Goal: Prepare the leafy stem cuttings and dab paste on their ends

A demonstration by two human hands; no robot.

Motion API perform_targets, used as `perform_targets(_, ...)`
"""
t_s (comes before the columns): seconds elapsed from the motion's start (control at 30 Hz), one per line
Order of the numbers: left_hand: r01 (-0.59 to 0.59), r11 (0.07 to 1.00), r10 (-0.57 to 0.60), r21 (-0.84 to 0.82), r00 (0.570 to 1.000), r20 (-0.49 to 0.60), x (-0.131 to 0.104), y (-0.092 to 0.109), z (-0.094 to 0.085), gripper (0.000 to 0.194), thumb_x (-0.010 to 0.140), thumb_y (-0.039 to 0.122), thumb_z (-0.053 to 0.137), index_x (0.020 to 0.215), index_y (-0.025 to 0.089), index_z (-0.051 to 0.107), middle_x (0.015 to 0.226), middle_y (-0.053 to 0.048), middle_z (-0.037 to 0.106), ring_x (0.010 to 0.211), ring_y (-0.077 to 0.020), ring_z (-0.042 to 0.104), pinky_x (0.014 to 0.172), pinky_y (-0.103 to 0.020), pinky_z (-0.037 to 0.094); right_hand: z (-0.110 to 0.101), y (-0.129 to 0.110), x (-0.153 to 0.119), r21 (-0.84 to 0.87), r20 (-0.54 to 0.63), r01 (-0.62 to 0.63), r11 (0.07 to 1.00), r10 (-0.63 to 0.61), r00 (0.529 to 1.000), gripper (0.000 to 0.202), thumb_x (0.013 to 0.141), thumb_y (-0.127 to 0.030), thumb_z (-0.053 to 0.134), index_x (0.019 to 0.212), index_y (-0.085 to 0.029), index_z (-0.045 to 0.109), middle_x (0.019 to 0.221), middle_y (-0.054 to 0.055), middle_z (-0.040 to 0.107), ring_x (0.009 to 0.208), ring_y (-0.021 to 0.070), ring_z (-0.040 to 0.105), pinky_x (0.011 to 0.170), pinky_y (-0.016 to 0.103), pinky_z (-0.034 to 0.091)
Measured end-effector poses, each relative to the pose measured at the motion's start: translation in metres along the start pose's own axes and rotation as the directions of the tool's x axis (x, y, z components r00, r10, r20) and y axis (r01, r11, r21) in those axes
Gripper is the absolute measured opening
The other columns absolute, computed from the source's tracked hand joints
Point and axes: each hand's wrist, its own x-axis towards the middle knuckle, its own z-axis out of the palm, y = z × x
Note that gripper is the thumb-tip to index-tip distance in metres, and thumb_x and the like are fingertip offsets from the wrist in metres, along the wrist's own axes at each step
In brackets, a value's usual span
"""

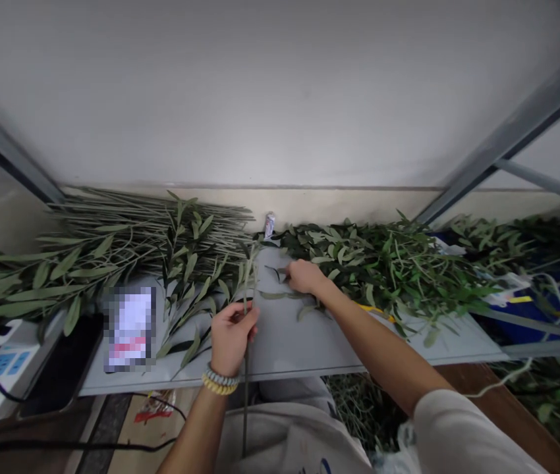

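My left hand [233, 329] pinches a long green stem [245, 395] between thumb and fingers. The stem runs upright past the table's front edge, down toward my lap, and its leafy top reaches toward the back. Stretched out over the table's middle, my right hand [304, 275] is closed at a small dark leaf sprig [277, 271]; its fingertips are partly hidden. Loose leaves [280, 295] lie on the grey tabletop [284, 336] just in front of it. Leafy branches [191, 263] are spread left of the held stem.
Bare stems [126, 214] are stacked at back left. A leaf pile [359, 250] covers the back right. At left lie a blurred-out phone [132, 326], a black device [65, 362] and a white box [0, 375]. A small tube [269, 225] stands near the wall. Metal posts [502, 125] flank the table.
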Motion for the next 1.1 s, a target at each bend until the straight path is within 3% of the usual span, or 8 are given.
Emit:
perform_targets(0.13, 0.0, 1.0, -0.001, 0.02, 0.999, 0.038, 0.002, -0.004, 0.005, 0.027, 0.059, 0.033, 0.075, 0.073, 0.013, 0.063, 0.047, 0.005, 0.053, 0.036, -0.0065, 0.045, 0.031, -0.016, 0.032, -0.003, 0.023, -0.036, 0.052, -0.082, 0.069, 0.996, -0.064, 0.995, 0.049, 0.073, -0.014, 0.052, 0.122, -0.016, 0.053, 0.091, 0.01, 0.068, 0.086, 0.0211, 0.063, 0.072, 0.027, 0.045)
perform_targets(0.2, 0.009, 1.0, -0.009, 0.005, 0.999, 0.035, 0.004, -0.004, 0.003, 0.028, 0.058, 0.034, 0.075, 0.074, 0.013, 0.064, 0.046, 0.005, 0.052, 0.036, -0.0065, 0.044, 0.031, -0.016, 0.031, 0.003, 0.033, -0.056, 0.158, -0.21, 0.094, 0.983, -0.06, 0.976, 0.041, 0.075, -0.015, 0.05, 0.116, -0.015, 0.055, 0.081, 0.006, 0.067, 0.077, 0.0177, 0.061, 0.069, 0.025, 0.044)
perform_targets(0.3, 0.02, 0.999, -0.02, -0.032, 1.0, -0.008, 0.006, -0.003, -0.005, 0.03, 0.056, 0.034, 0.077, 0.075, 0.013, 0.063, 0.045, 0.006, 0.052, 0.036, -0.0062, 0.044, 0.031, -0.016, 0.031, 0.023, 0.041, -0.089, 0.356, -0.423, 0.123, 0.926, 0.043, 0.905, 0.021, 0.076, -0.018, 0.05, 0.094, -0.017, 0.061, 0.065, 0.001, 0.06, 0.061, 0.0151, 0.056, 0.061, 0.025, 0.043)
perform_targets(0.43, 0.057, 0.997, -0.059, -0.05, 0.998, -0.035, 0.009, 0.001, -0.014, 0.032, 0.054, 0.032, 0.078, 0.074, 0.014, 0.062, 0.044, 0.006, 0.051, 0.035, -0.0061, 0.044, 0.03, -0.015, 0.029, 0.057, 0.027, -0.13, 0.45, -0.575, 0.081, 0.89, 0.218, 0.789, 0.012, 0.078, -0.021, 0.05, 0.083, -0.021, 0.06, 0.065, 0.003, 0.059, 0.061, 0.0183, 0.056, 0.059, 0.03, 0.045)
perform_targets(0.53, 0.058, 0.997, -0.06, -0.054, 0.998, -0.031, 0.009, 0.003, -0.016, 0.031, 0.054, 0.032, 0.078, 0.073, 0.014, 0.06, 0.046, 0.006, 0.051, 0.035, -0.0059, 0.044, 0.03, -0.014, 0.028, 0.072, 0.006, -0.146, 0.492, -0.582, 0.089, 0.866, 0.251, 0.773, 0.01, 0.079, -0.021, 0.05, 0.083, -0.025, 0.058, 0.067, 0.004, 0.058, 0.065, 0.0207, 0.056, 0.061, 0.033, 0.046)
perform_targets(0.67, 0.009, 0.998, -0.01, -0.057, 1.0, -0.011, 0.008, 0.004, -0.014, 0.028, 0.056, 0.03, 0.076, 0.071, 0.016, 0.057, 0.044, 0.008, 0.049, 0.034, -0.0051, 0.04, 0.029, -0.014, 0.026, 0.065, -0.001, -0.142, 0.495, -0.569, 0.107, 0.863, 0.228, 0.79, 0.011, 0.078, -0.02, 0.051, 0.086, -0.024, 0.057, 0.077, 0.006, 0.06, 0.075, 0.0218, 0.057, 0.068, 0.035, 0.048)
perform_targets(0.87, -0.03, 0.998, 0.031, -0.063, 0.999, 0.021, 0.006, 0.0, -0.01, 0.027, 0.061, 0.029, 0.074, 0.07, 0.018, 0.052, 0.045, 0.01, 0.045, 0.032, -0.0041, 0.039, 0.029, -0.013, 0.024, 0.033, 0.027, -0.126, 0.385, -0.642, 0.088, 0.919, 0.198, 0.74, 0.011, 0.079, -0.02, 0.05, 0.083, -0.019, 0.059, 0.081, 0.007, 0.062, 0.082, 0.0214, 0.056, 0.075, 0.033, 0.047)
perform_targets(1.1, -0.039, 0.995, 0.038, -0.087, 0.999, -0.012, 0.001, 0.001, -0.008, 0.028, 0.058, 0.028, 0.076, 0.073, 0.017, 0.055, 0.046, 0.009, 0.047, 0.035, -0.0058, 0.043, 0.029, -0.014, 0.028, 0.027, 0.046, -0.11, 0.351, -0.603, -0.111, 0.93, 0.315, 0.733, 0.02, 0.077, -0.019, 0.049, 0.09, -0.017, 0.063, 0.091, 0.009, 0.065, 0.089, 0.0232, 0.057, 0.08, 0.034, 0.046)
